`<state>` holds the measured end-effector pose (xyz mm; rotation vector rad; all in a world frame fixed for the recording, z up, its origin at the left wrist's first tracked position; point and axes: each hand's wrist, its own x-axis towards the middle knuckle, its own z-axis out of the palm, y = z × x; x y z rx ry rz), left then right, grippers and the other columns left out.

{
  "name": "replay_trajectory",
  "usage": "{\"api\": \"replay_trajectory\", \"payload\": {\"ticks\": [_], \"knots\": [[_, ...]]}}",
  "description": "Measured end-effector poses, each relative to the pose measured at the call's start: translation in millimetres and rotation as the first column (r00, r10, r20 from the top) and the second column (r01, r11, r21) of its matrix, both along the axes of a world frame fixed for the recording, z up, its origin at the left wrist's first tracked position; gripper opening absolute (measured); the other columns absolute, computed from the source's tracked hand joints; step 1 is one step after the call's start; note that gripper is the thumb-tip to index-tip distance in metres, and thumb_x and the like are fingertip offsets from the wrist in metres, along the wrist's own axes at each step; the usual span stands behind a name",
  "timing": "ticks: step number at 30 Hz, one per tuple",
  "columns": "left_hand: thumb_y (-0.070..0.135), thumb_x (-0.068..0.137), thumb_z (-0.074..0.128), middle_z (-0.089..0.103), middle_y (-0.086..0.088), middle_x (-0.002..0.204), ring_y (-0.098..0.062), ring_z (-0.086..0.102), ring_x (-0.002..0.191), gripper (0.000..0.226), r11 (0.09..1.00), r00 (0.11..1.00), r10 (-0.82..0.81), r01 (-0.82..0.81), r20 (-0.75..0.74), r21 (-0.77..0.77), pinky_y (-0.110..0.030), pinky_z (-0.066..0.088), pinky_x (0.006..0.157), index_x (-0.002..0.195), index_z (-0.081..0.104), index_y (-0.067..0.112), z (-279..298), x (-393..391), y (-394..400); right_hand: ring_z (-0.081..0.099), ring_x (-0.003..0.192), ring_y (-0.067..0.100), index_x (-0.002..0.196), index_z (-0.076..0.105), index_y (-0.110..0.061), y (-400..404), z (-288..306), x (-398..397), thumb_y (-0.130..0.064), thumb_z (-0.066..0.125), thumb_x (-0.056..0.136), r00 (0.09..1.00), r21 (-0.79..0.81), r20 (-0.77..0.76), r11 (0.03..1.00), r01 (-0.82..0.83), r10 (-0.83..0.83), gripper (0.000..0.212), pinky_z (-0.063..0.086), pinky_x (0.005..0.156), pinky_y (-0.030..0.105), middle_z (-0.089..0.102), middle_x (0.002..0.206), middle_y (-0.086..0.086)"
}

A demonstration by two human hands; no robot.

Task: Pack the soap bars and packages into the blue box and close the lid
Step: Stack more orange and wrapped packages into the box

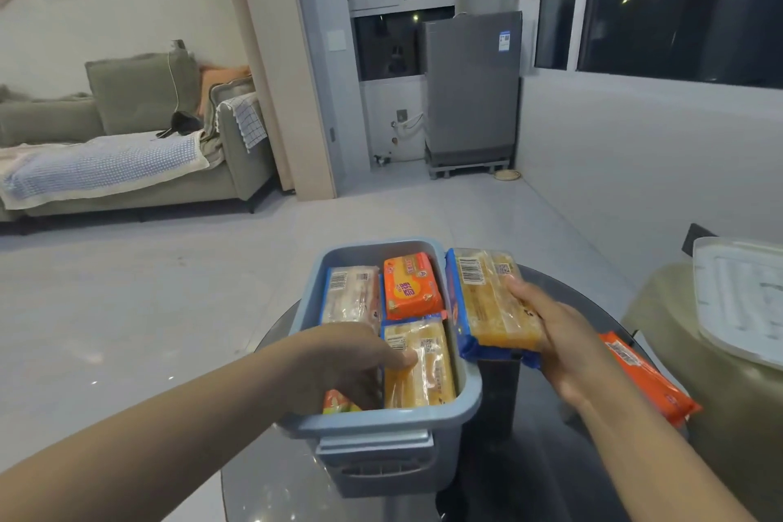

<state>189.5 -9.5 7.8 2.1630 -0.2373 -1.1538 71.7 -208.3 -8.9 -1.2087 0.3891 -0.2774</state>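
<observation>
The blue box (381, 424) stands open on a round dark glass table (551, 458). Inside lie a pale wrapped soap pack (351, 295) at far left, an orange package (411, 284) at far right and a yellow soap pack (423, 369) near right. My left hand (339, 360) reaches into the box, its fingertips pressing on the yellow pack, with a small orange-green packet (337, 402) under the palm. My right hand (551, 335) holds a yellow soap pack in blue wrap (491, 301) just right of the box rim. Another orange package (648, 377) lies on the table behind that hand.
A translucent white lid (741, 301) rests on a beige seat (695, 352) at the right. Light floor tiles stretch beyond the table. A grey sofa (127, 157) stands far left, a grey appliance (472, 89) by the windows.
</observation>
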Motion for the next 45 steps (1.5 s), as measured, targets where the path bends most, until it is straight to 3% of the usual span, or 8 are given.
{"api": "replay_trajectory", "payload": {"ticks": [6, 17, 21, 25, 30, 34, 40, 45], "knots": [[0.036, 0.084, 0.066, 0.076, -0.004, 0.081, -0.023, 0.073, 0.084, 0.027, 0.995, 0.996, -0.083, 0.083, -0.014, 0.063, -0.041, 0.054, 0.093, 0.098, 0.061, 0.013, -5, 9, -4, 0.065, 0.045, 0.009, 0.065, 0.073, -0.017, -1, -3, 1, -0.041, 0.064, 0.079, 1.0, 0.004, -0.019, 1.0, -0.007, 0.007, 0.03, 0.042, 0.034, 0.015, 0.071, 0.059, 0.001], [0.062, 0.081, 0.056, 0.064, 0.011, 0.077, -0.007, 0.066, 0.07, 0.038, 0.972, 0.905, -0.209, 0.151, 0.371, 0.178, -0.021, 0.055, 0.068, 0.086, 0.058, 0.024, -15, 2, -9, 0.064, 0.05, 0.013, 0.068, 0.073, -0.016, 7, -4, 4, -0.05, 0.066, 0.066, 0.999, -0.027, 0.003, 0.999, -0.031, 0.031, 0.035, 0.044, 0.047, 0.022, 0.069, 0.059, 0.002], [0.059, 0.086, 0.049, 0.066, 0.007, 0.071, -0.014, 0.068, 0.07, 0.036, 0.982, 0.919, -0.18, 0.149, 0.35, 0.113, -0.033, 0.057, 0.084, 0.075, 0.058, 0.025, -12, 2, -9, 0.066, 0.062, 0.02, 0.082, 0.072, -0.011, 9, -5, 4, -0.052, 0.066, 0.063, 1.0, -0.047, 0.012, 0.999, -0.018, 0.018, 0.046, 0.046, 0.062, 0.032, 0.071, 0.069, 0.008], [0.052, 0.088, 0.053, 0.071, 0.007, 0.056, -0.015, 0.072, 0.06, 0.034, 0.99, 0.972, -0.129, 0.114, 0.197, 0.088, -0.028, 0.06, 0.062, 0.08, 0.059, 0.02, -1, 7, -14, 0.073, 0.072, 0.021, 0.09, 0.072, -0.01, 8, -6, 2, -0.051, 0.065, 0.068, 0.999, -0.052, 0.023, 0.998, -0.037, 0.038, 0.047, 0.056, 0.066, 0.032, 0.076, 0.08, 0.009], [0.062, 0.086, 0.045, 0.07, -0.006, 0.104, -0.024, 0.068, 0.097, 0.054, 0.965, 0.906, -0.173, 0.077, 0.385, 0.251, -0.037, 0.053, 0.092, 0.104, 0.06, 0.013, -11, -1, -16, 0.073, 0.075, 0.02, 0.093, 0.072, -0.012, 11, -1, 2, -0.053, 0.065, 0.067, 0.999, -0.084, -0.003, 0.995, -0.047, 0.047, 0.049, 0.055, 0.058, 0.028, 0.076, 0.084, 0.008], [0.06, 0.087, 0.045, 0.069, -0.008, 0.076, -0.026, 0.07, 0.076, 0.055, 0.998, 0.969, -0.037, 0.026, 0.245, 0.049, -0.04, 0.057, 0.086, 0.088, 0.062, 0.008, -5, -3, -8, 0.069, 0.054, 0.013, 0.079, 0.073, -0.014, 20, 6, 1, -0.048, 0.068, 0.071, 1.0, -0.11, -0.006, 0.994, -0.01, 0.01, 0.036, 0.047, 0.04, 0.018, 0.074, 0.063, 0.003], [0.062, 0.089, 0.037, 0.065, -0.001, 0.054, -0.01, 0.06, 0.044, 0.066, 0.974, 0.84, 0.157, -0.047, 0.519, -0.22, -0.022, 0.049, 0.046, 0.077, 0.068, 0.004, -4, -10, -7, 0.065, 0.046, 0.01, 0.059, 0.07, -0.016, 31, 12, 2, -0.036, 0.064, 0.083, 0.987, -0.255, 0.008, 0.954, 0.158, -0.161, 0.032, 0.051, 0.043, 0.025, 0.068, 0.054, -0.001], [0.06, 0.082, 0.053, 0.075, -0.002, 0.079, -0.013, 0.07, 0.067, 0.053, 0.812, 0.964, 0.214, -0.084, 0.16, -0.578, -0.025, 0.055, 0.054, 0.101, 0.07, 0.013, 10, -6, -2, 0.065, 0.062, 0.008, 0.053, 0.068, -0.034, 55, 14, 3, -0.035, 0.06, 0.085, 0.976, -0.47, 0.086, 0.855, 0.218, -0.202, 0.033, 0.052, 0.058, 0.03, 0.068, 0.057, -0.013]]}}
